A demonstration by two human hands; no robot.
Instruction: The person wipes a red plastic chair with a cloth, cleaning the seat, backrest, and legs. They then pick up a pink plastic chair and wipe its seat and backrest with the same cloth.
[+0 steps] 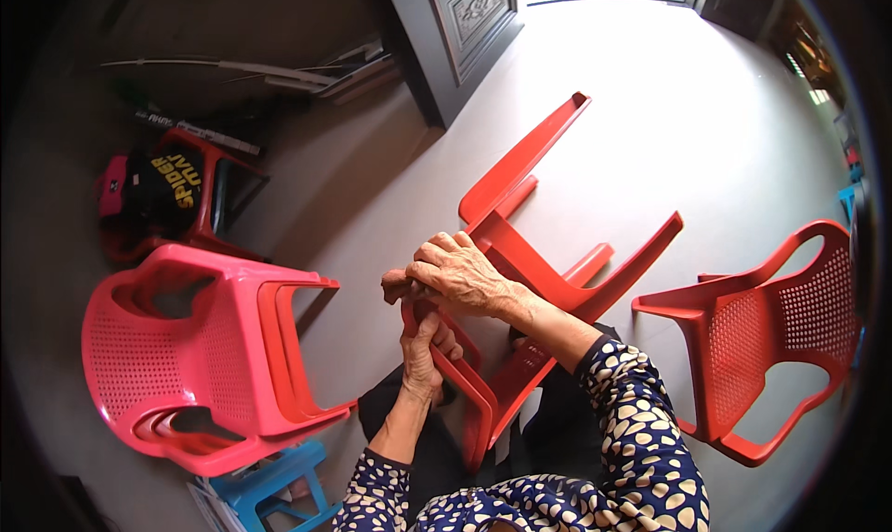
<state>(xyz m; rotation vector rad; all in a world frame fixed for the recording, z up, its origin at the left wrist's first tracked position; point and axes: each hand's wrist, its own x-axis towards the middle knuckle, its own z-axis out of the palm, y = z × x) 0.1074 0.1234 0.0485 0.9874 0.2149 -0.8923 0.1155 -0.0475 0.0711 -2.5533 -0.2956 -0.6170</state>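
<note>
- The right hand [460, 274] is closed over the top edge of an overturned red chair [548, 262], which lies tipped against the person's lap with its legs pointing away from the hands.
- The left hand [423, 355] sits just below it, fingers wrapped round the same chair's rim.
- Judged risk: the hands are close together on one thin edge, so the chair could twist and pinch fingers, or its legs could swing toward the red chair [771, 337] standing to the right.
- Left of the hands lies a pink stack of chairs [200, 355]; at least two are nested, but the exact number is unclear.
- A blue stool [269, 490] sits below that stack, and another red chair [177, 202], loaded with dark things, lies beyond it.
- Count: three red chairs, one pink stack, one blue stool, all on the floor [650, 114].
</note>
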